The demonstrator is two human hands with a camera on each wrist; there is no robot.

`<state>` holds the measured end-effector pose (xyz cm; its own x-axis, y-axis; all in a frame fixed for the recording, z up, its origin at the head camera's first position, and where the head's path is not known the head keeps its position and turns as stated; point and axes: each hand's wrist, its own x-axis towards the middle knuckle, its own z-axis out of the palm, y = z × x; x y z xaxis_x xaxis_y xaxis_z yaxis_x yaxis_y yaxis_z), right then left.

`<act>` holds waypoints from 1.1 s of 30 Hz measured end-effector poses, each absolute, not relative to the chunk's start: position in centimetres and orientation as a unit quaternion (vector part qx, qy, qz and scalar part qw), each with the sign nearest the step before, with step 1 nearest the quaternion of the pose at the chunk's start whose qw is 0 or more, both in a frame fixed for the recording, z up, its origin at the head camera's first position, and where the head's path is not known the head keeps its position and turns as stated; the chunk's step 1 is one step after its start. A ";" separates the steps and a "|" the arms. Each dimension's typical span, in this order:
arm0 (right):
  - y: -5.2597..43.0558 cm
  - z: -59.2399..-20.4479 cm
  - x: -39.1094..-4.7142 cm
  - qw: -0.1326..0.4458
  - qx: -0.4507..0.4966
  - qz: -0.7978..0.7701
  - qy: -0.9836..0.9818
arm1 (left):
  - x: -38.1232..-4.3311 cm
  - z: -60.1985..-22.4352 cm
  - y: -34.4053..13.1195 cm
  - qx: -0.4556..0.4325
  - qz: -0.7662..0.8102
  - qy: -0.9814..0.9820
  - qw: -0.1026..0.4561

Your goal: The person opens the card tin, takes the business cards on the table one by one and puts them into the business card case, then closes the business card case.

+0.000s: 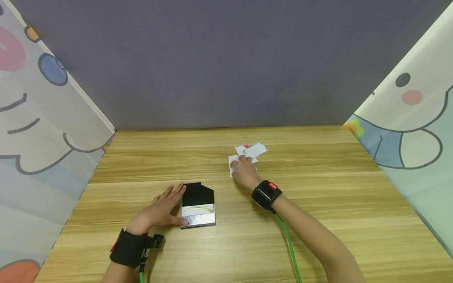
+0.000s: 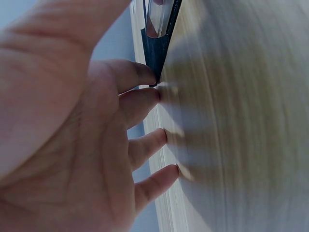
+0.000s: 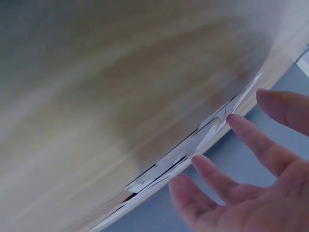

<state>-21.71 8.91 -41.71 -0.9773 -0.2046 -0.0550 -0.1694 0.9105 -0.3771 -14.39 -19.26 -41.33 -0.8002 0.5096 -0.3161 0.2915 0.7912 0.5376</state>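
A black and silver card case lies with its flap folded back on the table, a pale card with a curved gold line inside. My left hand rests beside it, thumb on the lower left corner and index fingertip at the flap's upper corner. In the left wrist view, the other fingertips touch the wood. Farther forward, several loose white cards overlap each other. Over the nearest ones is my right hand; in the right wrist view its spread fingertips meet the cards, none visibly lifted.
The wooden table runs back to a grey upright panel. Printed cartoon curtains flank both sides. A wrist camera band sits on each arm, and a green cable trails from the right one.
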 end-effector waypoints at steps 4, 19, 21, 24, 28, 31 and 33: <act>8.6 -41.8 -21.5 0.060 -0.108 -0.191 0.974 | -14.4 -41.3 -19.2 0.217 0.235 0.919 0.230; 6.7 -41.4 -19.6 0.070 -0.169 -0.137 0.973 | -14.4 -41.3 -19.3 0.216 0.230 0.921 0.230; 6.6 -41.3 -19.4 0.070 -0.174 -0.130 0.974 | -14.4 -41.3 -19.3 0.216 0.231 0.920 0.231; 6.3 -41.1 -19.1 0.072 -0.178 -0.122 0.974 | -14.4 -41.2 -19.2 0.217 0.230 0.920 0.231; 6.1 -41.1 -18.9 0.079 -0.184 -0.129 0.971 | -14.4 -41.2 -19.2 0.216 0.228 0.921 0.231; 6.0 -41.1 -18.9 0.077 -0.187 -0.151 0.968 | -14.4 -41.2 -19.3 0.216 0.228 0.921 0.231; 6.0 -41.2 -19.0 0.074 -0.192 -0.160 0.966 | -14.4 -41.3 -19.3 0.215 0.228 0.921 0.231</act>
